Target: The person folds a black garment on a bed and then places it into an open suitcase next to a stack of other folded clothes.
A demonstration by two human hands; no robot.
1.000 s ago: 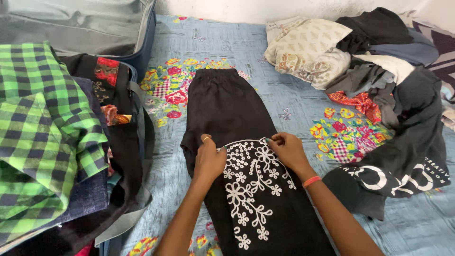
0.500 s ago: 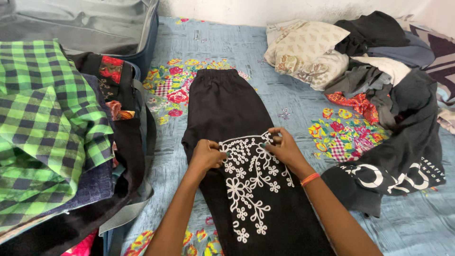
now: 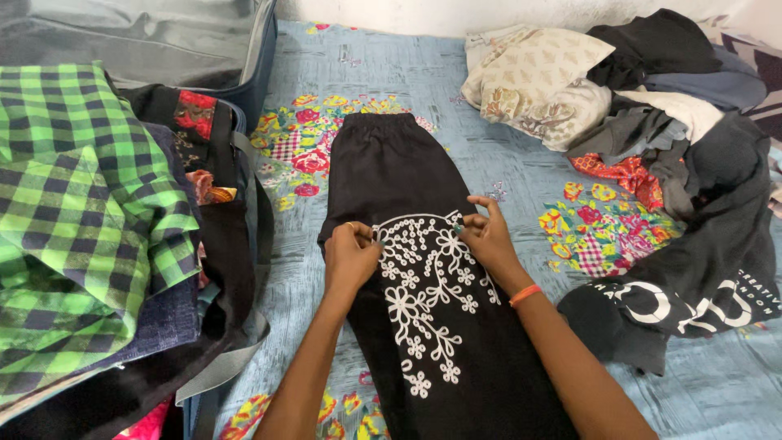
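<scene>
On the bed [image 3: 505, 175], both the left hand [image 3: 352, 254] and the right hand [image 3: 486, 236] pinch the folded edge of the black trousers [image 3: 391, 175] (white floral embroidery facing up), lying flat beside the open suitcase [image 3: 163, 49].

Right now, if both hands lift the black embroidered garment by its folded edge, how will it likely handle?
Probably floppy: the garment lies flat on the bedsheet and follows its surface. The left hand and right hand pinch its hem with fingers, so it looks thin and likely light. The white embroidery may stiffen that patch slightly.
</scene>
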